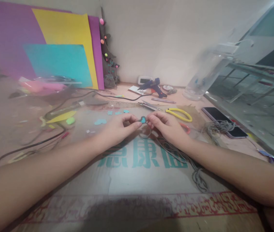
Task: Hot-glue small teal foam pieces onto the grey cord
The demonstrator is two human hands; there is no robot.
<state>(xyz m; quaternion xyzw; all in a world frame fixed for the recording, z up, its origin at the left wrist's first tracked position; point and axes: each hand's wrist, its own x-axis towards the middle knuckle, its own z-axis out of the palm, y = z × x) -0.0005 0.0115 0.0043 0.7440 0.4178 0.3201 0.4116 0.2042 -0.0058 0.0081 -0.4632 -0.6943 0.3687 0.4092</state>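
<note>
Between my two hands is a small teal piece with a dark grey cord edge [143,120]. My left hand [124,126] pinches its left side between thumb and fingers. On the other side my right hand [163,124] has thumb and fingertips pressed together at the piece's cord. A long grey cord [175,152] trails from beneath my right hand toward the front right. Small teal cut-outs [100,121] lie on the printed sheet [132,183] beyond my left hand. Scissors with yellow and red handles [179,115] lie just behind my right hand.
A blue glue gun [154,87] lies at the back near a small white device [145,80]. At right are a phone [216,115], tangled cord [220,127] and a clear container [203,75]. Coloured sheets [59,62] stand at back left; a black cable [30,145] crosses the left side.
</note>
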